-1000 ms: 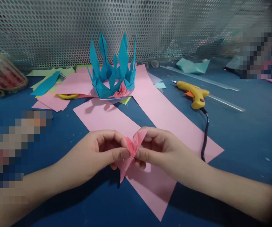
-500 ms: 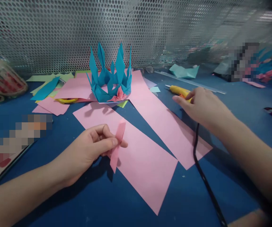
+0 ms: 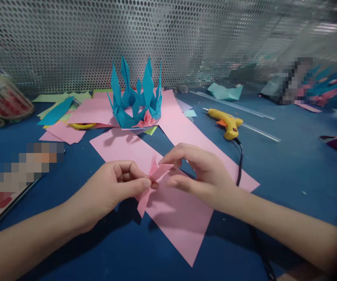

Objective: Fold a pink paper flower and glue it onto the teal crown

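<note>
My left hand (image 3: 127,179) pinches a folded pink paper piece (image 3: 158,171) between thumb and fingers, above a pink paper sheet (image 3: 186,230). At the paper's right-hand tip is my right hand (image 3: 200,171), thumb and forefinger apart; whether a fingertip touches the paper is hard to tell. Behind them stands a blue paper crown (image 3: 134,117) with tall points and a pink paper flower (image 3: 147,120) on its front. A yellow glue gun (image 3: 228,123) with an orange trigger lies on its side beyond my right hand, its black cord running toward me.
On the blue table (image 3: 98,249), a jar (image 3: 6,95) stands at the left beside coloured paper scraps (image 3: 63,130). Clear glue sticks (image 3: 259,132) and a pale teal folded paper (image 3: 225,92) lie behind the glue gun. A perforated metal panel (image 3: 83,43) closes off the back.
My right hand has let go of the glue gun, leaving it on the table, and has come left to the folded pink paper. One paper flap now points right. My left hand has barely moved.
</note>
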A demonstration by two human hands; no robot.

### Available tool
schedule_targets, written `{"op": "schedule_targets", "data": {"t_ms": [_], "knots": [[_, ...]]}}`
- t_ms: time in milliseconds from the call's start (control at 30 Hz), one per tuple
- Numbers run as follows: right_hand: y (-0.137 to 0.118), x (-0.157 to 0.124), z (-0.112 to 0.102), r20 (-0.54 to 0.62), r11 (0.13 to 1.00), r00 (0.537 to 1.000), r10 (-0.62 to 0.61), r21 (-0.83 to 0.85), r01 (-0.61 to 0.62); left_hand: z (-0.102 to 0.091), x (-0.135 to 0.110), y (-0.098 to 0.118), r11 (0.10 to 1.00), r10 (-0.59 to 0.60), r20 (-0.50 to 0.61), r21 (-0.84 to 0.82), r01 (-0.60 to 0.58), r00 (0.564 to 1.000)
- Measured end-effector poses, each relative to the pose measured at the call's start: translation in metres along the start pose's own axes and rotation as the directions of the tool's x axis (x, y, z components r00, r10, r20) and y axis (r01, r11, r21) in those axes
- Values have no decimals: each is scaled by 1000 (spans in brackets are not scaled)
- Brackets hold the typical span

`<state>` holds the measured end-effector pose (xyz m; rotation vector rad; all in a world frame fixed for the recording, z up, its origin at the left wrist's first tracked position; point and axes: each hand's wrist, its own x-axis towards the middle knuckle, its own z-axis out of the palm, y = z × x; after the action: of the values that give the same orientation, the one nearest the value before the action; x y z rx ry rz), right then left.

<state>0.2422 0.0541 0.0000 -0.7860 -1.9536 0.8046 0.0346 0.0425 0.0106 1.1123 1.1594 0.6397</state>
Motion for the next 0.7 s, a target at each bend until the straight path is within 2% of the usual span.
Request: {"op": "schedule_targets", "data": {"t_ms": [67, 167, 300, 367, 400, 433, 467, 500, 633, 700], "knots": [[1, 1, 2, -5, 993, 993, 116, 35, -116, 1, -1, 2, 1000, -18, 19, 1, 18, 1000], [3, 1, 2, 19, 945, 954, 299, 129, -299, 0, 0, 5, 999, -54, 62, 5, 53, 997], [4, 5, -1, 28, 939, 949, 314, 136, -314, -4, 4, 8, 994, -99, 112, -24, 102, 989], [7, 9, -11, -7, 954, 954, 300, 21, -300, -7, 5, 8, 991, -118, 111, -55, 124, 987], [10, 12, -19, -66, 952, 955, 289, -80, -294, -8, 5, 7, 988, -126, 108, -71, 134, 986], [14, 15, -30, -147, 914, 949, 278, -262, -309, -9, 5, 7, 986, -133, 103, -85, 142, 986], [20, 17, -43, -255, 798, 929, 269, -481, -363, -9, 5, 6, 984, -140, 97, -100, 150, 985], [28, 19, -58, -346, 722, 902, 258, -552, -418, -10, 5, 6, 981, -148, 92, -112, 158, 985], [68, 15, -118, -536, 524, 781, 321, -586, -618, -12, 3, 4, 974, -170, 87, -139, 181, 982], [86, 11, -137, -558, 494, 758, 339, -580, -648, -12, 2, 3, 972, -172, 91, -148, 184, 981]]}}
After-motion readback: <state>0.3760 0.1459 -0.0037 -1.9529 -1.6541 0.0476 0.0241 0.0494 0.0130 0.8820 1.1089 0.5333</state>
